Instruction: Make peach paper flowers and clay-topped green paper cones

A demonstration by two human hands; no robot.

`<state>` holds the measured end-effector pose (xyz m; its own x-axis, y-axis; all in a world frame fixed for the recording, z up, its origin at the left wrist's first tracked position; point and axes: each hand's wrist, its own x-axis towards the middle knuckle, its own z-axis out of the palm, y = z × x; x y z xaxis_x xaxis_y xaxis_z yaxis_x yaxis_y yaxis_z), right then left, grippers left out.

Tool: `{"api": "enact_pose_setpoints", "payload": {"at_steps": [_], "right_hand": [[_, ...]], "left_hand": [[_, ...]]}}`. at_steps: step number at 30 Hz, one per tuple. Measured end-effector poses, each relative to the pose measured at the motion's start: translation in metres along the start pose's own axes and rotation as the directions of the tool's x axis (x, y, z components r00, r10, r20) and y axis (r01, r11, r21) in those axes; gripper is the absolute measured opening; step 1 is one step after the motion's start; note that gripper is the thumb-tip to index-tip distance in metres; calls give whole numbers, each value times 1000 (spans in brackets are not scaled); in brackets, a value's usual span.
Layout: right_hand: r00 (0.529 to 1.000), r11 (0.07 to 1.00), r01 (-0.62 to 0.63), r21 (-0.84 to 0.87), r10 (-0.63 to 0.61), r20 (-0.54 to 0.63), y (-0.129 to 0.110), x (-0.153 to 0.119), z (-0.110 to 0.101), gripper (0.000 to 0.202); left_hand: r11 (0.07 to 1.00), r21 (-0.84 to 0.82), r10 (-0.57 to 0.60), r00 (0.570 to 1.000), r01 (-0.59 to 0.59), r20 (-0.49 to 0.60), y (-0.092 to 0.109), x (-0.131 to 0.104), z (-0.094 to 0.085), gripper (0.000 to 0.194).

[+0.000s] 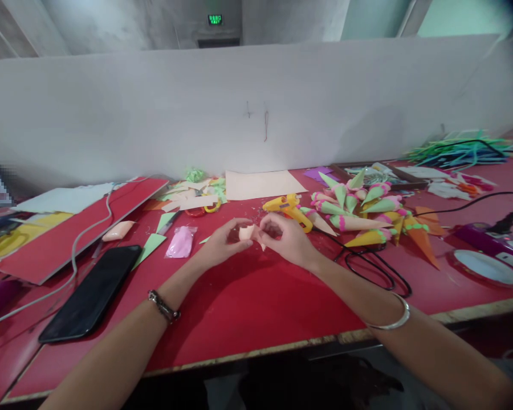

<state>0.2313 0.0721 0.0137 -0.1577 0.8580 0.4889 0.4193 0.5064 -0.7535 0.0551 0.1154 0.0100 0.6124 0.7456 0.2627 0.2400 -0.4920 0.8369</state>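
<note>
Between my two hands is a small peach piece (247, 232) that looks like a rolled paper cone, partly covered by my fingers. My left hand (222, 244) grips it from the left between thumb and fingers. From the right, my right hand (287, 238) pinches at its edge, with a bit of peach material showing below the fingertips. Just behind my right hand lies a yellow glue gun (287, 206). A packet of pink clay (180, 242) rests left of my left hand.
Several cones with pink trim (354, 205) are piled at the right, near a black cord (378, 270) and a purple power strip (487, 245). A black phone (92, 293) lies at the left beside a red board (81, 228). A white partition (175, 114) stands behind.
</note>
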Motion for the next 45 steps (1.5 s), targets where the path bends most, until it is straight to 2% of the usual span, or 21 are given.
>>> {"api": "enact_pose_setpoints", "payload": {"at_steps": [2,5,8,11,17,22,27,31,38,45], "right_hand": [[999,1000,-24,8,24,-22,0,0,1,8],[998,997,-48,68,45,53,-1,-1,1,11],[990,993,-31,117,14,142,-3,-2,0,10],[985,993,-9,114,-10,170,-3,-2,-1,13],[977,998,-5,66,-9,215,-1,-1,-4,19],[990,999,19,42,-25,140,-2,-1,-4,25],[989,987,-20,158,-3,145,0,-2,-2,27],[990,995,-17,103,2,141,3,-1,-2,31],[994,1000,-15,23,12,106,3,0,-3,23],[999,1000,0,-28,1,38,1,-1,-1,21]], "left_hand": [[999,29,-19,996,22,-90,0,2,-3,33],[998,50,-20,987,28,-160,1,3,-6,28],[999,-40,-1,996,-2,-91,0,1,-7,26],[992,-129,5,999,-10,-41,0,-1,-7,24],[990,-140,31,999,-30,6,6,-3,-11,21],[992,-106,77,994,-68,81,7,-2,-11,18],[996,-56,72,990,-66,119,6,-2,-10,20],[997,0,73,991,-74,113,8,-2,-7,24],[989,83,115,989,-123,95,10,-2,0,20],[991,116,59,996,-66,60,9,-1,4,19]]}}
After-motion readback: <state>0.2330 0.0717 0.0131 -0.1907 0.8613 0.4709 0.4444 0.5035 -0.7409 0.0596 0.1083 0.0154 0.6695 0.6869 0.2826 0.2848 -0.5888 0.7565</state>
